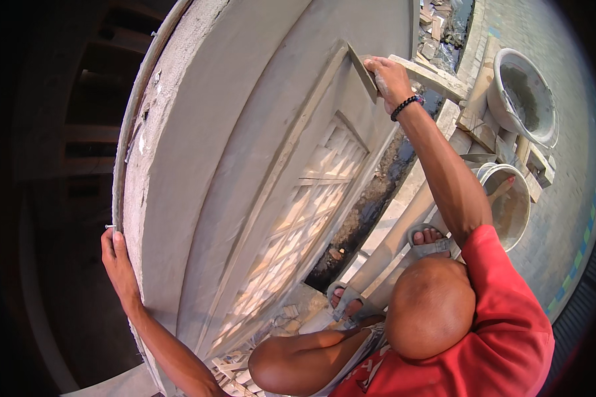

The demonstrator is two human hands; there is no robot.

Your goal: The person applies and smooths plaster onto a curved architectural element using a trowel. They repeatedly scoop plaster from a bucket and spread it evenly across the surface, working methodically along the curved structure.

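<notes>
In my right hand (389, 83) is a flat plastering trowel (362, 69), its blade seen nearly edge-on against the grey wall face. The blade lies at the upper end of a raised moulding strip (298, 132) on the plastered wall (245, 152). A dark beaded bracelet circles that wrist. My left hand (119, 264) grips the rough edge (138, 192) of the wall at the left, its fingers partly hidden behind it. A nail (110, 226) sticks out by the fingertips.
Beyond the wall runs a narrow ditch (384, 205) with rubble. My sandalled feet (344, 301) rest on planks beside it. A pale basin (523, 92) with grey residue and a bucket (510, 212) with a tool inside stand on the right. A latticed opening (311, 198) pierces the wall.
</notes>
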